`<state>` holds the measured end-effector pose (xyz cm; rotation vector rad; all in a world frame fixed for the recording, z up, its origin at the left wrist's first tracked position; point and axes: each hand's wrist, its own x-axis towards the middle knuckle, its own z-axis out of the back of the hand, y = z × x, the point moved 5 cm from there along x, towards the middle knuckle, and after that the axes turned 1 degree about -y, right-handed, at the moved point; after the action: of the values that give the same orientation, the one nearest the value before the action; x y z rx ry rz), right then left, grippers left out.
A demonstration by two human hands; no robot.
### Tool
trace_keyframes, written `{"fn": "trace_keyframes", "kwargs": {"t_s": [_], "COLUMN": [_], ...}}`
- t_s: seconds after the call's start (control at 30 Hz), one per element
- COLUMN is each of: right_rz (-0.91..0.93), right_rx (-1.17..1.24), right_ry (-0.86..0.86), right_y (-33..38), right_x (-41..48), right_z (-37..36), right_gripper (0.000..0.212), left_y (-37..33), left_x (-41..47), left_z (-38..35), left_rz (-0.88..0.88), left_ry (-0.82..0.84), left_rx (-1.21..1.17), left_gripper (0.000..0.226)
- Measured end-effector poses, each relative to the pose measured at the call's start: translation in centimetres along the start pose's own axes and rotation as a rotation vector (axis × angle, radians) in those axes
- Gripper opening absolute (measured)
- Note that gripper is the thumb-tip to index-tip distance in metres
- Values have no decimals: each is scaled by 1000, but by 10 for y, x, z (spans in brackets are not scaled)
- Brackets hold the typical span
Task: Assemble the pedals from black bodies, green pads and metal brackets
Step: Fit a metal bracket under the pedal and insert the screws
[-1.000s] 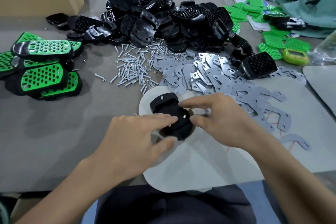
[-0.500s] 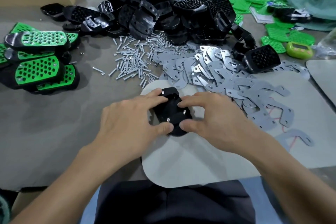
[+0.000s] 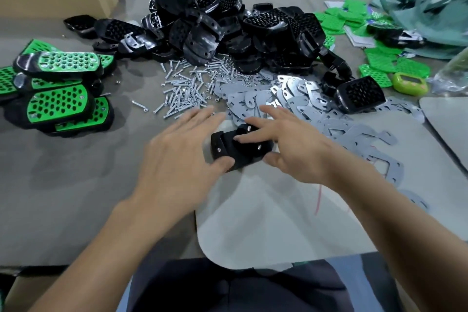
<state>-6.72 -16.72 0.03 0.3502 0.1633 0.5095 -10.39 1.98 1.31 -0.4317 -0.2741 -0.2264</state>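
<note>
Flat on pale mat [image 3: 266, 223], black body [image 3: 243, 153], right hand [image 3: 291, 144] fingers splayed straight pressing its top, left hand [image 3: 182, 157] fingers wide, thumb touching its near-left corner, brackets [image 3: 291, 99] crowding just beyond, bare bench [image 3: 76, 172] leftward.

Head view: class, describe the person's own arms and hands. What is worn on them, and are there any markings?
The left hand and right hand are bare: no gloves, rings or watch show. The left forearm and right forearm are uncovered, with no sleeve or marking visible. A dark garment covers the lap.
</note>
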Motion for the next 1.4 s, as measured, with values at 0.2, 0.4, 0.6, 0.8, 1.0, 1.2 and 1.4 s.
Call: {"fn": "trace_keyframes", "kwargs": {"t_s": [0.2,0.4,0.6,0.8,1.0,1.2,1.4], "right_rz": [-63,-172,-105,-73,-79,-152,-412], "right_rx": [249,63,-168,-235,6,839,1026], "right_ry": [5,-215,-66,-40,12,-189,-283], "right_y": [-10,-13,4,11,-2,-13,-11], "right_x": [18,82,105,110,116,100,42], "right_z": [21,43,36,47,64,88,53], "right_gripper": [60,32,16,18,9,7,18], "left_y": [12,7,-18,-51,-68,-27,44], "left_x": [21,20,19,1,-8,-11,-5], "left_z": [-23,-20,-14,-16,-28,-18,1], "left_rz": [72,78,-94,-108,-186,-7,364], "left_ry": [351,367,446,355,236,217,-92], "left_rx": [-221,-81,229,441,454,65,-542], "left_gripper": [76,62,57,38,52,46,32]}}
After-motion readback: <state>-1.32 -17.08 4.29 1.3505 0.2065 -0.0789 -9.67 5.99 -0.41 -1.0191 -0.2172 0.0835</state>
